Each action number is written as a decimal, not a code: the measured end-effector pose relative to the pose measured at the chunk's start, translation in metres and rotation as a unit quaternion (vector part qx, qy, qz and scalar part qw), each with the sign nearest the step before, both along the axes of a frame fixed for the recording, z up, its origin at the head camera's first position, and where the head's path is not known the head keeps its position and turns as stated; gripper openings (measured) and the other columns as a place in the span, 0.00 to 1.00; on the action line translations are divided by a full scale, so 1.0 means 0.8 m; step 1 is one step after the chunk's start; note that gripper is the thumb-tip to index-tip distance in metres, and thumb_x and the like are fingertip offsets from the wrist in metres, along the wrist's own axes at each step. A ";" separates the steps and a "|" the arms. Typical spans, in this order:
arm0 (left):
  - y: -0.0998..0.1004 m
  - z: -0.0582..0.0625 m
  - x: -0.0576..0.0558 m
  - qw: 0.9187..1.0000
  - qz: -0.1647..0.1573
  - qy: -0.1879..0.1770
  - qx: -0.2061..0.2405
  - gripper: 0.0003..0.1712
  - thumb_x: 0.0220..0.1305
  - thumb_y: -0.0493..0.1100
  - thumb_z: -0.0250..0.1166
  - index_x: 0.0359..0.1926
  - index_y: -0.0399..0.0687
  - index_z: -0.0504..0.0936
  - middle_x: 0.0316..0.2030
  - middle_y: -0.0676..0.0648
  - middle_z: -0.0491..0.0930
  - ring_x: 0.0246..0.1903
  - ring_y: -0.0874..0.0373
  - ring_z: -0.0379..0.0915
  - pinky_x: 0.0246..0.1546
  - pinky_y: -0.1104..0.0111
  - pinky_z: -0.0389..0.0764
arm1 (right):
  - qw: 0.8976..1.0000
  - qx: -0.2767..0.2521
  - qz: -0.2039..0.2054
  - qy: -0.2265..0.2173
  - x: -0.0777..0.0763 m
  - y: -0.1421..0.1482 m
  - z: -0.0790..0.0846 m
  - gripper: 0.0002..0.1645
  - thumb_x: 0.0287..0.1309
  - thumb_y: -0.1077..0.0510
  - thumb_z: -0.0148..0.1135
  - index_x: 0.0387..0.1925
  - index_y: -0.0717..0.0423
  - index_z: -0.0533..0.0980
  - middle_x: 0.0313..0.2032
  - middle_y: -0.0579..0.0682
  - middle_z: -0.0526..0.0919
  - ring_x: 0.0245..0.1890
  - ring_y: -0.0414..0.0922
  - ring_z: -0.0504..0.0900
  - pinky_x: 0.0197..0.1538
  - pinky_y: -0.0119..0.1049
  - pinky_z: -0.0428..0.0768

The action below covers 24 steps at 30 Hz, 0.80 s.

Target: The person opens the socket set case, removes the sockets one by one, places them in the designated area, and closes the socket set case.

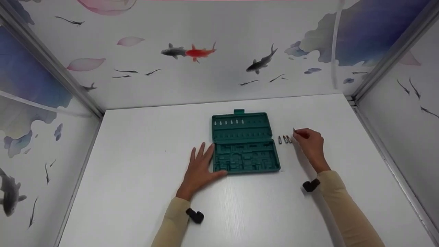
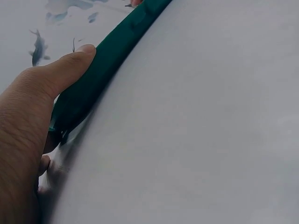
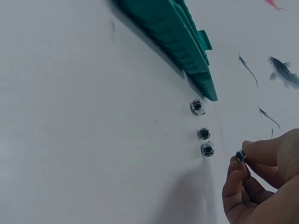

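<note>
A green plastic case (image 1: 246,171) lies unfolded on the table, with moulded recesses in its near half. Along its far half stands a row of small silver bits (image 1: 231,122). My left hand (image 1: 200,171) rests at the case's near left corner, fingers spread along the side and thumb (image 2: 77,63) on the front edge. To the right of the case, my right hand (image 1: 312,144) pinches a small metal socket (image 3: 240,155) between thumb and fingers, above the table. Near that hand, three more sockets (image 3: 204,134) lie on the table beside the case.
The white table (image 1: 137,164) reaches back to a wall (image 1: 219,79) painted with fish and petals. Side panels with metal frame rails (image 1: 387,157) border it left and right. A latch tab (image 1: 239,111) sticks out from the case's far edge.
</note>
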<state>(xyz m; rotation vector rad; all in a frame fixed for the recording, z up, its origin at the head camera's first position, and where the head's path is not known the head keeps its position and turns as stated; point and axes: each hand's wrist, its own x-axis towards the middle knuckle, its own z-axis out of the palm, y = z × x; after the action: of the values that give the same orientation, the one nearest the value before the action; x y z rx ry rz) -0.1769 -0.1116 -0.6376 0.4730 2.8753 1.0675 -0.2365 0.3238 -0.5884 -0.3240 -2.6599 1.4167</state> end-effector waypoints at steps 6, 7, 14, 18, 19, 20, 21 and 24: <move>0.000 -0.001 0.000 1.000 0.003 0.000 -0.003 0.69 0.60 0.85 0.67 0.91 0.61 0.51 0.89 0.41 0.45 0.88 0.36 0.31 0.84 0.37 0.45 | 1.000 0.004 -0.016 -0.007 0.010 0.005 -0.016 0.20 0.78 0.53 0.68 0.60 0.63 0.86 0.57 0.62 0.88 0.55 0.52 0.83 0.51 0.27 0.78; 0.000 -0.002 0.000 1.000 0.001 0.005 -0.004 0.69 0.60 0.85 0.67 0.91 0.60 0.52 0.89 0.41 0.46 0.88 0.36 0.32 0.84 0.37 0.44 | 1.000 0.001 -0.018 -0.006 0.011 0.006 -0.019 0.20 0.78 0.52 0.68 0.60 0.63 0.86 0.57 0.62 0.88 0.55 0.52 0.83 0.52 0.28 0.78; 0.000 -0.005 -0.002 0.999 -0.014 0.033 -0.010 0.68 0.62 0.84 0.66 0.91 0.57 0.52 0.88 0.40 0.49 0.88 0.41 0.37 0.85 0.40 0.39 | 0.999 -0.015 -0.039 0.003 0.021 0.006 -0.030 0.23 0.79 0.46 0.65 0.61 0.57 0.88 0.57 0.56 0.89 0.56 0.50 0.83 0.58 0.33 0.79; 0.000 -0.005 -0.001 1.000 -0.010 0.025 -0.010 0.69 0.61 0.85 0.66 0.91 0.58 0.52 0.89 0.41 0.48 0.88 0.42 0.35 0.85 0.41 0.39 | 0.999 -0.020 -0.049 0.010 0.024 0.002 -0.034 0.24 0.80 0.44 0.64 0.61 0.56 0.88 0.57 0.55 0.89 0.55 0.49 0.83 0.58 0.33 0.79; 0.000 -0.004 -0.001 1.000 -0.008 0.023 -0.010 0.69 0.61 0.85 0.66 0.91 0.58 0.52 0.89 0.41 0.47 0.88 0.41 0.35 0.85 0.41 0.39 | 0.998 -0.021 -0.051 0.013 0.025 0.001 -0.034 0.24 0.80 0.44 0.64 0.61 0.56 0.88 0.57 0.54 0.89 0.55 0.49 0.83 0.58 0.32 0.79; -0.001 -0.004 -0.001 1.000 -0.006 0.019 -0.010 0.69 0.61 0.85 0.66 0.91 0.58 0.52 0.89 0.41 0.47 0.88 0.41 0.34 0.85 0.41 0.39 | 0.998 -0.024 -0.055 0.015 0.025 -0.001 -0.035 0.23 0.80 0.45 0.64 0.61 0.56 0.88 0.57 0.54 0.89 0.55 0.49 0.83 0.58 0.32 0.79; -0.001 -0.004 -0.001 1.000 -0.005 0.016 -0.008 0.69 0.61 0.85 0.66 0.91 0.59 0.51 0.89 0.41 0.46 0.88 0.40 0.33 0.85 0.41 0.40 | 0.998 -0.025 -0.058 0.017 0.025 -0.002 -0.035 0.23 0.80 0.45 0.64 0.61 0.56 0.88 0.56 0.54 0.89 0.54 0.48 0.82 0.57 0.32 0.79; -0.001 -0.004 0.000 1.000 -0.002 0.013 -0.008 0.69 0.61 0.85 0.66 0.91 0.59 0.51 0.89 0.41 0.46 0.88 0.39 0.32 0.85 0.40 0.40 | 0.997 -0.027 -0.065 0.018 0.025 -0.007 -0.036 0.23 0.80 0.45 0.64 0.60 0.56 0.88 0.55 0.54 0.89 0.53 0.48 0.82 0.56 0.31 0.80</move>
<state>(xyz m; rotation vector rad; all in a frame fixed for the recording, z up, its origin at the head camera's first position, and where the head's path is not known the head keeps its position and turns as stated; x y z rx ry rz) -0.1771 -0.1125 -0.6405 0.4957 2.9007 1.0455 -0.2166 0.3184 -0.6171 -0.4615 -2.5250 1.4428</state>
